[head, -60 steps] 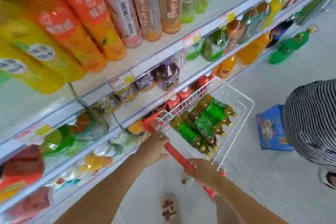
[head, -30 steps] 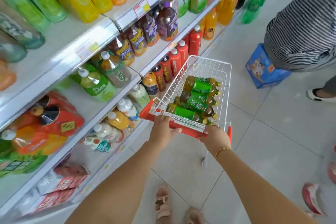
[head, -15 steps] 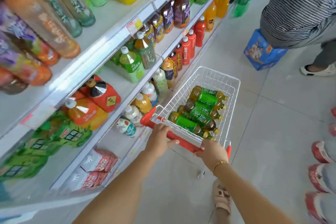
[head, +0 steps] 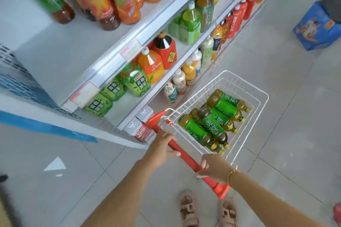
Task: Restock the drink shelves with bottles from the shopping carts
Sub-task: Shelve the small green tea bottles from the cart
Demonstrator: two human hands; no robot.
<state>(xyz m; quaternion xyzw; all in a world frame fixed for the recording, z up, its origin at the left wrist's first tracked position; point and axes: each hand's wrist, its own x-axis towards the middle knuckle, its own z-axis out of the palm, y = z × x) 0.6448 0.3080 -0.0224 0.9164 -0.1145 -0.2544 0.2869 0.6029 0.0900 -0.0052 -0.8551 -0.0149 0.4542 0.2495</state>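
A white wire shopping cart stands on the tiled floor beside the drink shelves. Several green-labelled tea bottles lie on their sides inside it. My left hand grips the left part of the cart's red handle. My right hand, with a gold bracelet at the wrist, grips the handle further right. The shelves on the left hold many upright bottles in orange, green, red and purple.
The shelf unit's end panel, white with a blue stripe, stands just left of the cart. A blue box sits on the floor at the far right beside another person's leg. A red shoe shows at the right edge.
The cart and I have moved back along the aisle to the shelf unit's end, and the view has tilted down. Both hands have kept hold of the red handle.
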